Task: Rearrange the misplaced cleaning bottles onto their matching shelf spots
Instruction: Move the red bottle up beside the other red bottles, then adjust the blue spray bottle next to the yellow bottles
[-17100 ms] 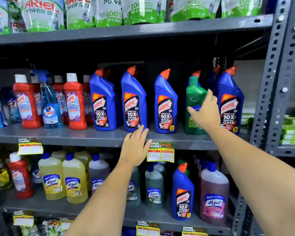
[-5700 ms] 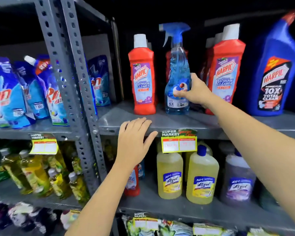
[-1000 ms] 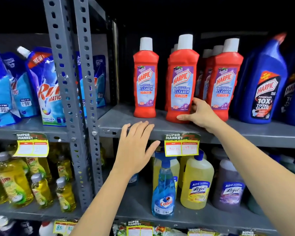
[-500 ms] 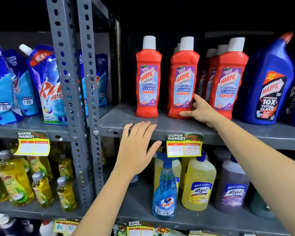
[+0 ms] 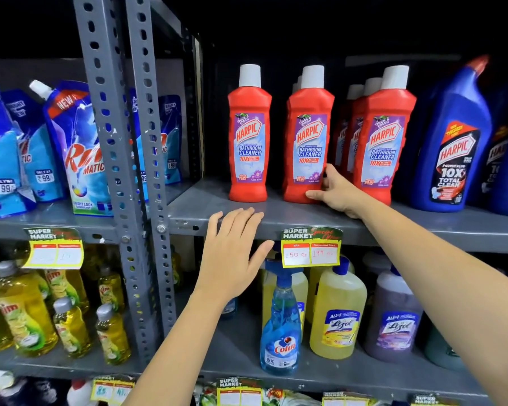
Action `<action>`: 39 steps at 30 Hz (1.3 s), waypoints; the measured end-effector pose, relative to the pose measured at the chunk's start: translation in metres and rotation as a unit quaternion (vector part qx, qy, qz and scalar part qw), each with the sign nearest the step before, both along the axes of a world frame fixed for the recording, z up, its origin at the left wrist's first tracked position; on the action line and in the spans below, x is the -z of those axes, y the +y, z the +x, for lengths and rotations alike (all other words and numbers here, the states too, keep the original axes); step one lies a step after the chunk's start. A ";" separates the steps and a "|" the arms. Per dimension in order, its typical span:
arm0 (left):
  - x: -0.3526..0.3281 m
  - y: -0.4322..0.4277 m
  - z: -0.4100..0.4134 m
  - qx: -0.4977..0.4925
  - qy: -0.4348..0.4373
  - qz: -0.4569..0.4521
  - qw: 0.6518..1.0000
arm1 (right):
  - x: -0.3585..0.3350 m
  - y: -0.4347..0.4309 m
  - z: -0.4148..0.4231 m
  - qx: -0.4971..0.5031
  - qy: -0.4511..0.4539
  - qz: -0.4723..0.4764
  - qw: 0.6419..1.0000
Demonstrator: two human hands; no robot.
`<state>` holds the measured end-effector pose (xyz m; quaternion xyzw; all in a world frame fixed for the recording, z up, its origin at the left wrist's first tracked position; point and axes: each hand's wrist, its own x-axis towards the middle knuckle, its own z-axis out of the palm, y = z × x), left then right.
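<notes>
Red Harpic bathroom cleaner bottles with white caps stand in rows on the middle shelf [image 5: 276, 218]. My right hand [image 5: 336, 192] grips the base of the middle front red bottle [image 5: 307, 136], thumb in front and fingers behind its right side. Another red bottle [image 5: 249, 133] stands to its left and a third [image 5: 384, 136] to its right. My left hand [image 5: 235, 253] lies flat with spread fingers on the shelf's front edge. A blue Colin spray bottle [image 5: 280, 332] stands on the lower shelf in front of yellow Lizol bottles [image 5: 339, 312].
Blue Harpic toilet cleaner bottles [image 5: 455, 142] fill the right of the middle shelf. A grey perforated upright post [image 5: 118, 171] divides the racks. Blue detergent pouches [image 5: 77, 148] sit to the left, yellow dish-liquid bottles [image 5: 24, 312] below them. A price tag [image 5: 311, 249] hangs on the shelf edge.
My right hand has slid the middle red bottle back on the shelf, level with its neighbours, and still holds its base. My left hand has stayed on the shelf edge.
</notes>
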<state>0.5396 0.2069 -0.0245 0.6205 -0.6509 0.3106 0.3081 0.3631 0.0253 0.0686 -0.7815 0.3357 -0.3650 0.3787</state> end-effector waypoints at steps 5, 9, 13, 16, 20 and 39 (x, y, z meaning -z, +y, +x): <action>0.001 0.001 0.000 -0.001 -0.002 0.000 1.000 | -0.001 0.001 -0.001 -0.003 -0.006 0.009 1.000; 0.001 0.001 0.000 0.002 0.000 -0.006 1.000 | -0.001 0.000 0.000 -0.008 -0.017 0.021 1.000; 0.001 0.000 0.000 0.007 -0.001 -0.010 1.000 | 0.001 0.001 0.000 -0.009 -0.021 0.022 0.999; 0.004 0.001 0.002 0.009 -0.001 -0.008 1.000 | 0.000 -0.001 -0.003 0.038 0.009 -0.057 0.998; 0.013 0.005 0.007 0.009 -0.019 -0.004 1.000 | -0.008 0.021 -0.013 0.172 -0.201 -0.211 0.941; 0.238 0.039 0.033 -0.058 0.078 0.305 0.947 | 0.244 0.100 -0.016 0.104 0.063 -0.099 0.988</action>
